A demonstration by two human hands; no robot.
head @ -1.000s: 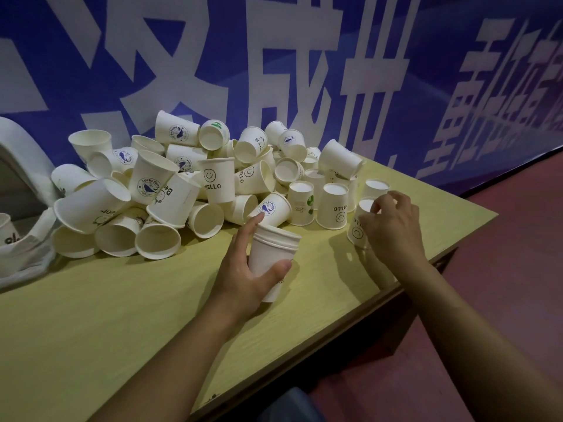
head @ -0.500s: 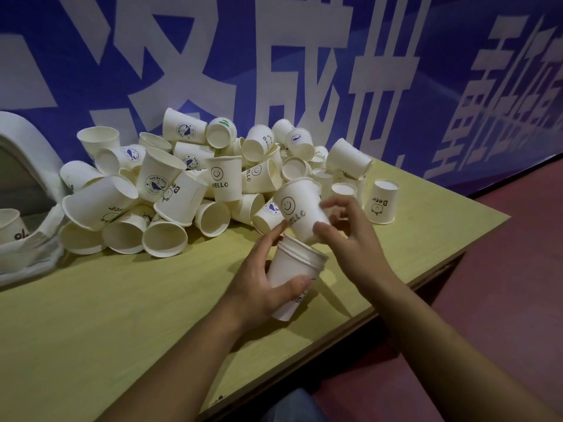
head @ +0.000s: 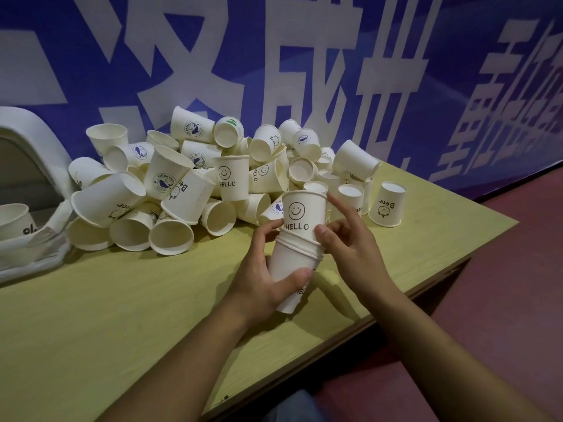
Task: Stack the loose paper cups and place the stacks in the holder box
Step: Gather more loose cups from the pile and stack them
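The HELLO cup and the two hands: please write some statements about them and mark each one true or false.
1. The left hand grips the stack of cups. True.
2. The HELLO cup with the smiley face lies on its side on the table. False: it is upright, its base set into the top of the stack.
3. The right hand touches the HELLO cup. True: thumb and fingers are at its side.
4. The Bear cup at the right stands upside down. True.
5. The stack rests in the holder box. False: it is held above the table.
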